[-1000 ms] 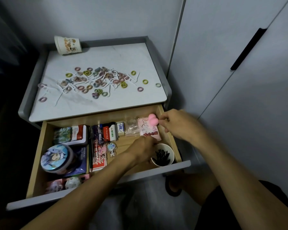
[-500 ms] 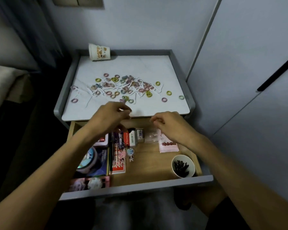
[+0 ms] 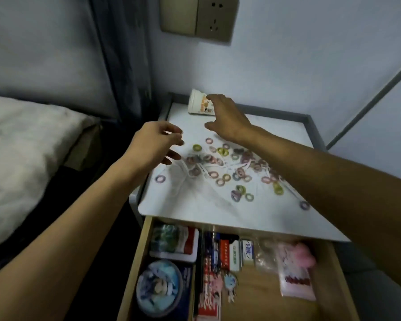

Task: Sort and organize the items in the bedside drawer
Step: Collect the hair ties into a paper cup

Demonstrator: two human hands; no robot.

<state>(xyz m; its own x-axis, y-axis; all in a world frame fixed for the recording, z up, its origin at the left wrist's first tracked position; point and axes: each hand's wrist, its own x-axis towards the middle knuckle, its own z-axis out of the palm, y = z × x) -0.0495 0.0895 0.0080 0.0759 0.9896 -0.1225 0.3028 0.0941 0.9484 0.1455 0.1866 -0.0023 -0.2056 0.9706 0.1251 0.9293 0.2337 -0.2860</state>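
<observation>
A white paper cup (image 3: 198, 103) with cartoon print lies on its side at the back of the nightstand top (image 3: 195, 205). My right hand (image 3: 227, 119) reaches over it with fingers spread, fingertips at the cup's side and thumb apart below. My left hand (image 3: 158, 144) hovers over the top's left edge, fingers loosely curled and empty. Several small coloured hair ties (image 3: 229, 167) and white strips are scattered across the top. Below, the wooden drawer (image 3: 134, 265) stands open with a round blue tin (image 3: 158, 288), small boxes (image 3: 232, 253), a red packet (image 3: 208, 286) and a pink pouch (image 3: 296, 272).
A bed with a white pillow (image 3: 26, 149) lies to the left, with a dark gap between it and the nightstand. A wall socket (image 3: 197, 17) sits above. A raised grey rim (image 3: 310, 128) edges the top. A white wardrobe panel (image 3: 380, 112) stands at the right.
Both hands left the drawer and rose over the top. My right hand let go of the pink item, which now lies in the drawer, and reached back to the cup. The view tilted up.
</observation>
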